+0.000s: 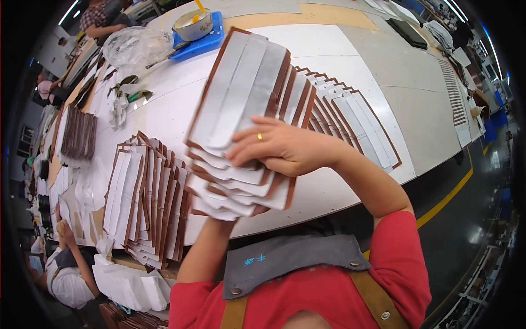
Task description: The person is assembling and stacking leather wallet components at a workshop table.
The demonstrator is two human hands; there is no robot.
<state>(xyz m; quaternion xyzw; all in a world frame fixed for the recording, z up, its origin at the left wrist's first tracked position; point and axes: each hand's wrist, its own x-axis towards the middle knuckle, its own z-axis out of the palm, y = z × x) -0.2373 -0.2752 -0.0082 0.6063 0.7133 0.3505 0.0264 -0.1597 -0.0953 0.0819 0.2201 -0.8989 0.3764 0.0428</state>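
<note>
A fanned stack of flat leather-like panels, pale grey-white with brown edges, slants in front of me over the table. My right hand, with a gold ring, lies across its lower part, fingers bent over the panels and thumb near their right edge. My left forearm passes beneath the stack's lower end; that hand and its fingers are hidden under it. To the right, a row of like panels lies spread and overlapping on the table. Another overlapping pile of panels stands at the left near edge.
A blue tray with an enamel bowl sits at the far side, beside a clear plastic bag. A dark stack stands farther left. White sheets hang low at left. Another person works there.
</note>
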